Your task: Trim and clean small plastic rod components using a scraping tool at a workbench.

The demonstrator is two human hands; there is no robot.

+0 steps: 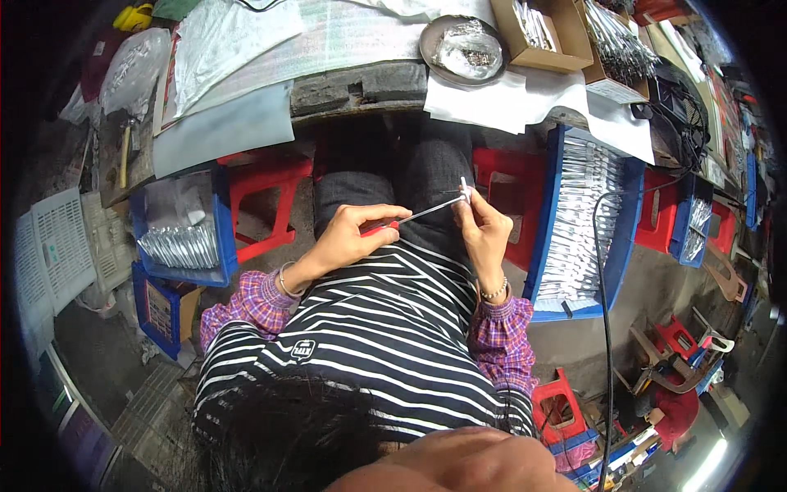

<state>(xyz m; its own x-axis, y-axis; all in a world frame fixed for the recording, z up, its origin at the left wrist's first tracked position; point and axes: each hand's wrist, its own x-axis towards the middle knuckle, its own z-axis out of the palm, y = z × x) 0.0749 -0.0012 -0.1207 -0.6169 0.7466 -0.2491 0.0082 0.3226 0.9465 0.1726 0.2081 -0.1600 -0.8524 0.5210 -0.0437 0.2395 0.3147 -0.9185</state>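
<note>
Gripping red-handled tool (394, 225) in left hand (354, 233), pinching small white part (464, 188) in right hand (485, 231). Probably working tool's tip at part; calls next for steady alignment.

This is a workshop for small-parts assembly or finishing. A worn worktable (328, 97) spans the far side, with a hammer (125, 160) at left and an open cardboard box (566, 57) of metal pieces at far right. Blue crates (544, 213) of slender metal parts (584, 221) stand either side on red stools (261, 201); more stools and a co-worker (679, 414) appear near right.
</note>
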